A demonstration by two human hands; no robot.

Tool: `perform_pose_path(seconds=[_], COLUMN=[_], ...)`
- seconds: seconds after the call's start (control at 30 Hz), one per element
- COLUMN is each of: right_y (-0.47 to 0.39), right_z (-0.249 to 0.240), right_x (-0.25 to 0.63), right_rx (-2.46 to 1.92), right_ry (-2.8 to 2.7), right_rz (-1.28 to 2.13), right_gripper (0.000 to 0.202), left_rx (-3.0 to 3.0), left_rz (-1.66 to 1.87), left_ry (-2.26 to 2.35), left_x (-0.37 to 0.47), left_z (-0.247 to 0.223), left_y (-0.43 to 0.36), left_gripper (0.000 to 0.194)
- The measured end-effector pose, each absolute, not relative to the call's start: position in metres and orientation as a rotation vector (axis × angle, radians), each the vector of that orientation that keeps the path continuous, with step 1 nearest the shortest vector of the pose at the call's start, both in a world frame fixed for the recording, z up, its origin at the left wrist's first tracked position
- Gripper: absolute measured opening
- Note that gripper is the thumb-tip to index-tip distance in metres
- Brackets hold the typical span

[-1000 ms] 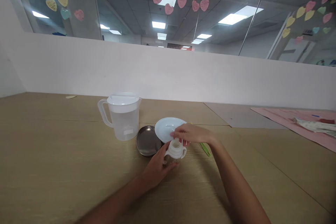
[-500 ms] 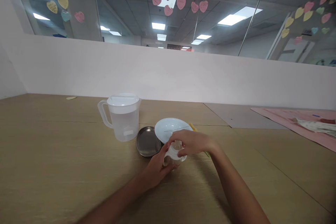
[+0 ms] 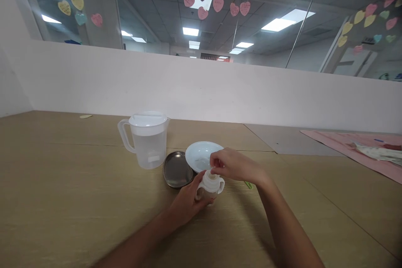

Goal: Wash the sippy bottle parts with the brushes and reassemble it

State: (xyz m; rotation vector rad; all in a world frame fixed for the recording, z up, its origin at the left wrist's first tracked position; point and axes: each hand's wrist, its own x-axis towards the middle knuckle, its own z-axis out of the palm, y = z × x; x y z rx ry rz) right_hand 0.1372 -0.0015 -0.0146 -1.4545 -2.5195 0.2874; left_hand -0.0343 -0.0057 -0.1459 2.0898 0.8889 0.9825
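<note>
A small clear baby bottle with a white collar and white side handles stands upright on the table. My left hand is wrapped round its left side, holding it. Over the bottle's top, my right hand has its fingers curled and pinched together, with the fingertips at the rim of the collar. Whatever those fingers hold is hidden. Just behind the hands lies a white plate with something thin and clear on it. A round metal dish sits left of the bottle.
A translucent lidded pitcher stands behind the metal dish. A green-edged item shows partly beneath my right wrist. Far right, a pink cloth bears several items. A low white wall closes off the table's back.
My right hand has lifted slightly and shifted right, from round the bottle's top to a pinch at its rim, uncovering more of the white collar. My left hand keeps its hold.
</note>
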Motion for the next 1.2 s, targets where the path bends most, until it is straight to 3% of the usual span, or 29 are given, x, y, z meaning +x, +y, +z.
perform_pose_path(seconds=[0.3, 0.7, 0.87, 1.03, 1.2], right_y=[-0.001, -0.010, -0.005, -0.005, -0.007], right_z=[-0.012, 0.006, 0.003, -0.002, -0.006], right_x=[0.147, 0.148, 0.145, 0.136, 0.123], right_rx=[-1.229, -1.033, -0.960, -0.975, -0.938], right_ry=[-2.453, -1.816, -1.606, -1.656, -1.754], right_rz=[0.387, 0.325, 0.395, 0.445, 0.471], right_gripper=[0.022, 0.017, 0.022, 0.022, 0.018], left_rx=[2.169, 2.221, 2.280, 2.382, 2.509], left_rz=[0.896, 0.960, 1.230, 1.690, 1.697], left_ry=[1.037, 1.079, 1.052, 0.976, 0.807], left_x=[-0.035, -0.035, -0.034, -0.042, -0.047], left_z=[-0.144, -0.155, -0.159, -0.160, -0.159], left_y=[-0.008, -0.009, -0.008, -0.002, 0.002], left_gripper=[0.061, 0.066, 0.070, 0.055, 0.041])
